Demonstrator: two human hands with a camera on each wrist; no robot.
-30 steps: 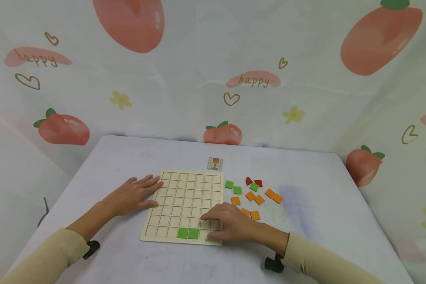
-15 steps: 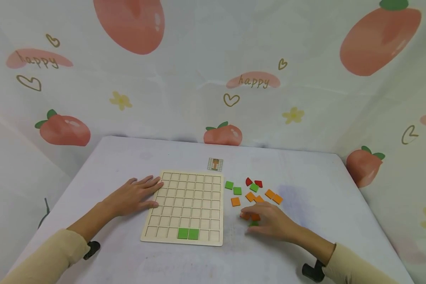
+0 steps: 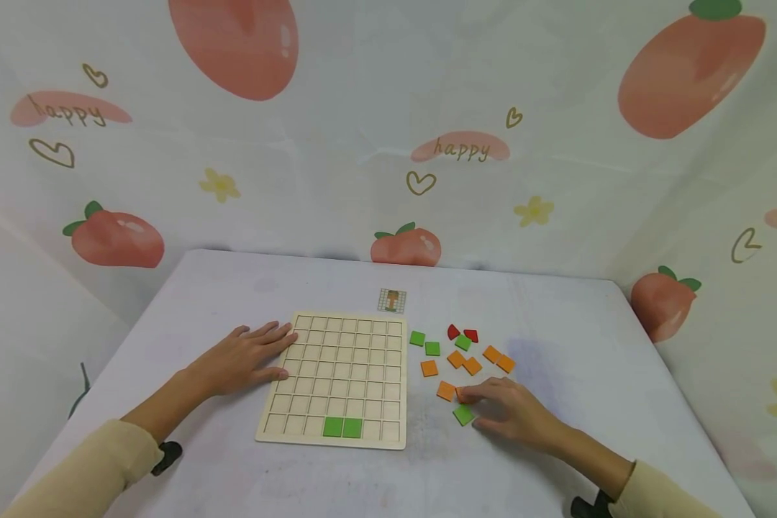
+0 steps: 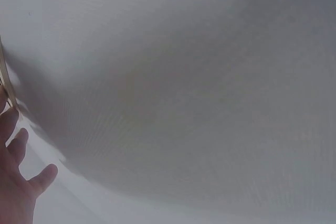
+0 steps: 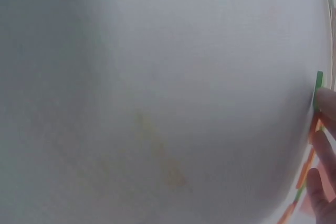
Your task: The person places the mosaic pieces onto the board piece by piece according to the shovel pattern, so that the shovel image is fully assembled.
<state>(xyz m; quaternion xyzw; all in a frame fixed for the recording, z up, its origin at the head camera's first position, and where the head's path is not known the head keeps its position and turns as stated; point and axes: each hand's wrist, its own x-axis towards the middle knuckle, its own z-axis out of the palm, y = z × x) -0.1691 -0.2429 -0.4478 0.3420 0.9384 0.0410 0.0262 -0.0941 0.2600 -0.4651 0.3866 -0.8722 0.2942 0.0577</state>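
Observation:
On the wooden grid board (image 3: 332, 370), two green square tiles (image 3: 342, 427) fill cells of the front row. My left hand (image 3: 236, 360) rests at the board's left edge, fingers spread, the fingertips on its rim; the left wrist view shows these fingers only at its edge. Right of the board, my right hand (image 3: 518, 411) is low over the loose tiles. Its index fingertip touches an orange tile (image 3: 460, 394), mostly covered by the finger. The thumb tip is beside a loose green tile (image 3: 463, 415), seen edge-on in the right wrist view; whether they touch I cannot tell.
Another orange tile (image 3: 446, 391) lies left of the right fingertips. Several more orange and green tiles lie beyond, along with two red pieces (image 3: 470, 335). Behind the board is a small pattern card (image 3: 392, 301). A printed curtain (image 3: 337, 144) hangs behind the table.
My right hand has moved from above the board to the loose tiles at the right. A green tile there now shows nearer the table's front. The left hand has stayed put.

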